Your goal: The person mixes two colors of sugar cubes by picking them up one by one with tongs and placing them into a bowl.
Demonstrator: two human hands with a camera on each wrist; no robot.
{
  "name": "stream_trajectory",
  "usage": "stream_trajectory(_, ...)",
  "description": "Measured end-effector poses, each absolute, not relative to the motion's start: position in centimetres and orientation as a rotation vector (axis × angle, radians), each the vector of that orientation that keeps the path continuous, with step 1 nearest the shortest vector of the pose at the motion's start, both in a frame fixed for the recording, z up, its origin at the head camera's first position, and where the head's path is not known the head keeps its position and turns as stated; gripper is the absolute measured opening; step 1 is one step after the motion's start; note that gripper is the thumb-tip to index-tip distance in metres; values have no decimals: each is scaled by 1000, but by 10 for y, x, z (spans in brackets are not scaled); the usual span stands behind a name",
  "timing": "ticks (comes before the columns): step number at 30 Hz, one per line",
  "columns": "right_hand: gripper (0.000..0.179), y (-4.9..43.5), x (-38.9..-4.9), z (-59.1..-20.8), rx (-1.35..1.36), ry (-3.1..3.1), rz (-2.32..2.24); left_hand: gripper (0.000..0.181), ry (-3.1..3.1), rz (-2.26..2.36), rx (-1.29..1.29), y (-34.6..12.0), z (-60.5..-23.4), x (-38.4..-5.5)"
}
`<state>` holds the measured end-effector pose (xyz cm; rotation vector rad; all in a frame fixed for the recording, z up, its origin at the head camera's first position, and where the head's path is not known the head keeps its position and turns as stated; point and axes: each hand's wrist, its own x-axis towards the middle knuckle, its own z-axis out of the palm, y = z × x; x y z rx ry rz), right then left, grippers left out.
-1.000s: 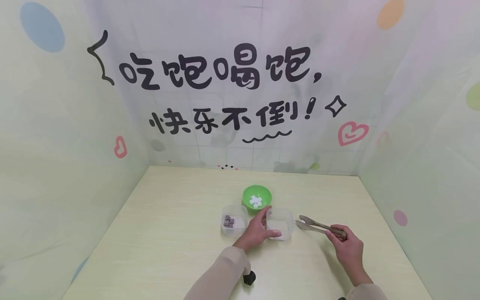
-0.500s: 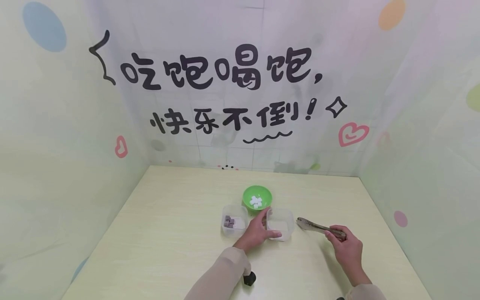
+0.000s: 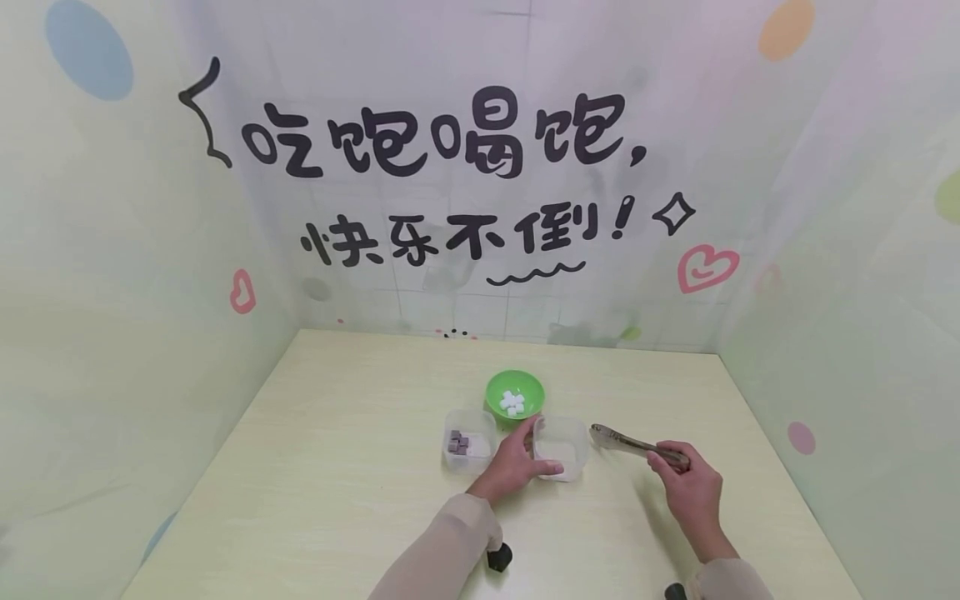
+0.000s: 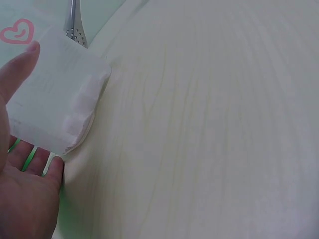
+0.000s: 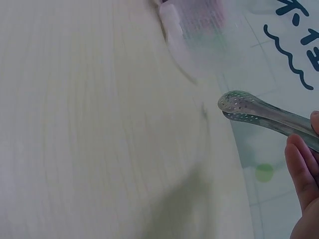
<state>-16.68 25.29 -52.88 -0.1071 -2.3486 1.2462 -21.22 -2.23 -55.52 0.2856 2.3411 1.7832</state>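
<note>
My left hand (image 3: 516, 467) grips a translucent plastic container (image 3: 573, 446) from its left side, thumb along the front wall and fingers behind. In the left wrist view, pale lumps (image 4: 79, 109) show faintly through the wall of this container. My right hand (image 3: 693, 492) holds metal tongs (image 3: 630, 444) just right of the container. Squeezed together, their perforated tips (image 5: 239, 103) show nothing between them in the right wrist view. Behind the left hand is a green bowl (image 3: 528, 383) with several white marshmallow-like pieces (image 3: 512, 403) in it.
A second translucent container (image 3: 483, 425) stands left of the left hand, with several purple-brown cubes (image 3: 458, 443) inside. The pale wooden table (image 3: 337, 467) is bounded by printed fabric walls (image 3: 847, 333) at the back and sides.
The tongs' arms stood apart a second ago and are now pressed together. Their tips have risen slightly in the view. The left hand and the container have stayed in place.
</note>
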Motion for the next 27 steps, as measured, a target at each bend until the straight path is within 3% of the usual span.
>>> stream_trajectory(27, 19, 232, -182, -515, -65, -2141, 1419, 96, 2324, 1812, 283, -20, -560, -211)
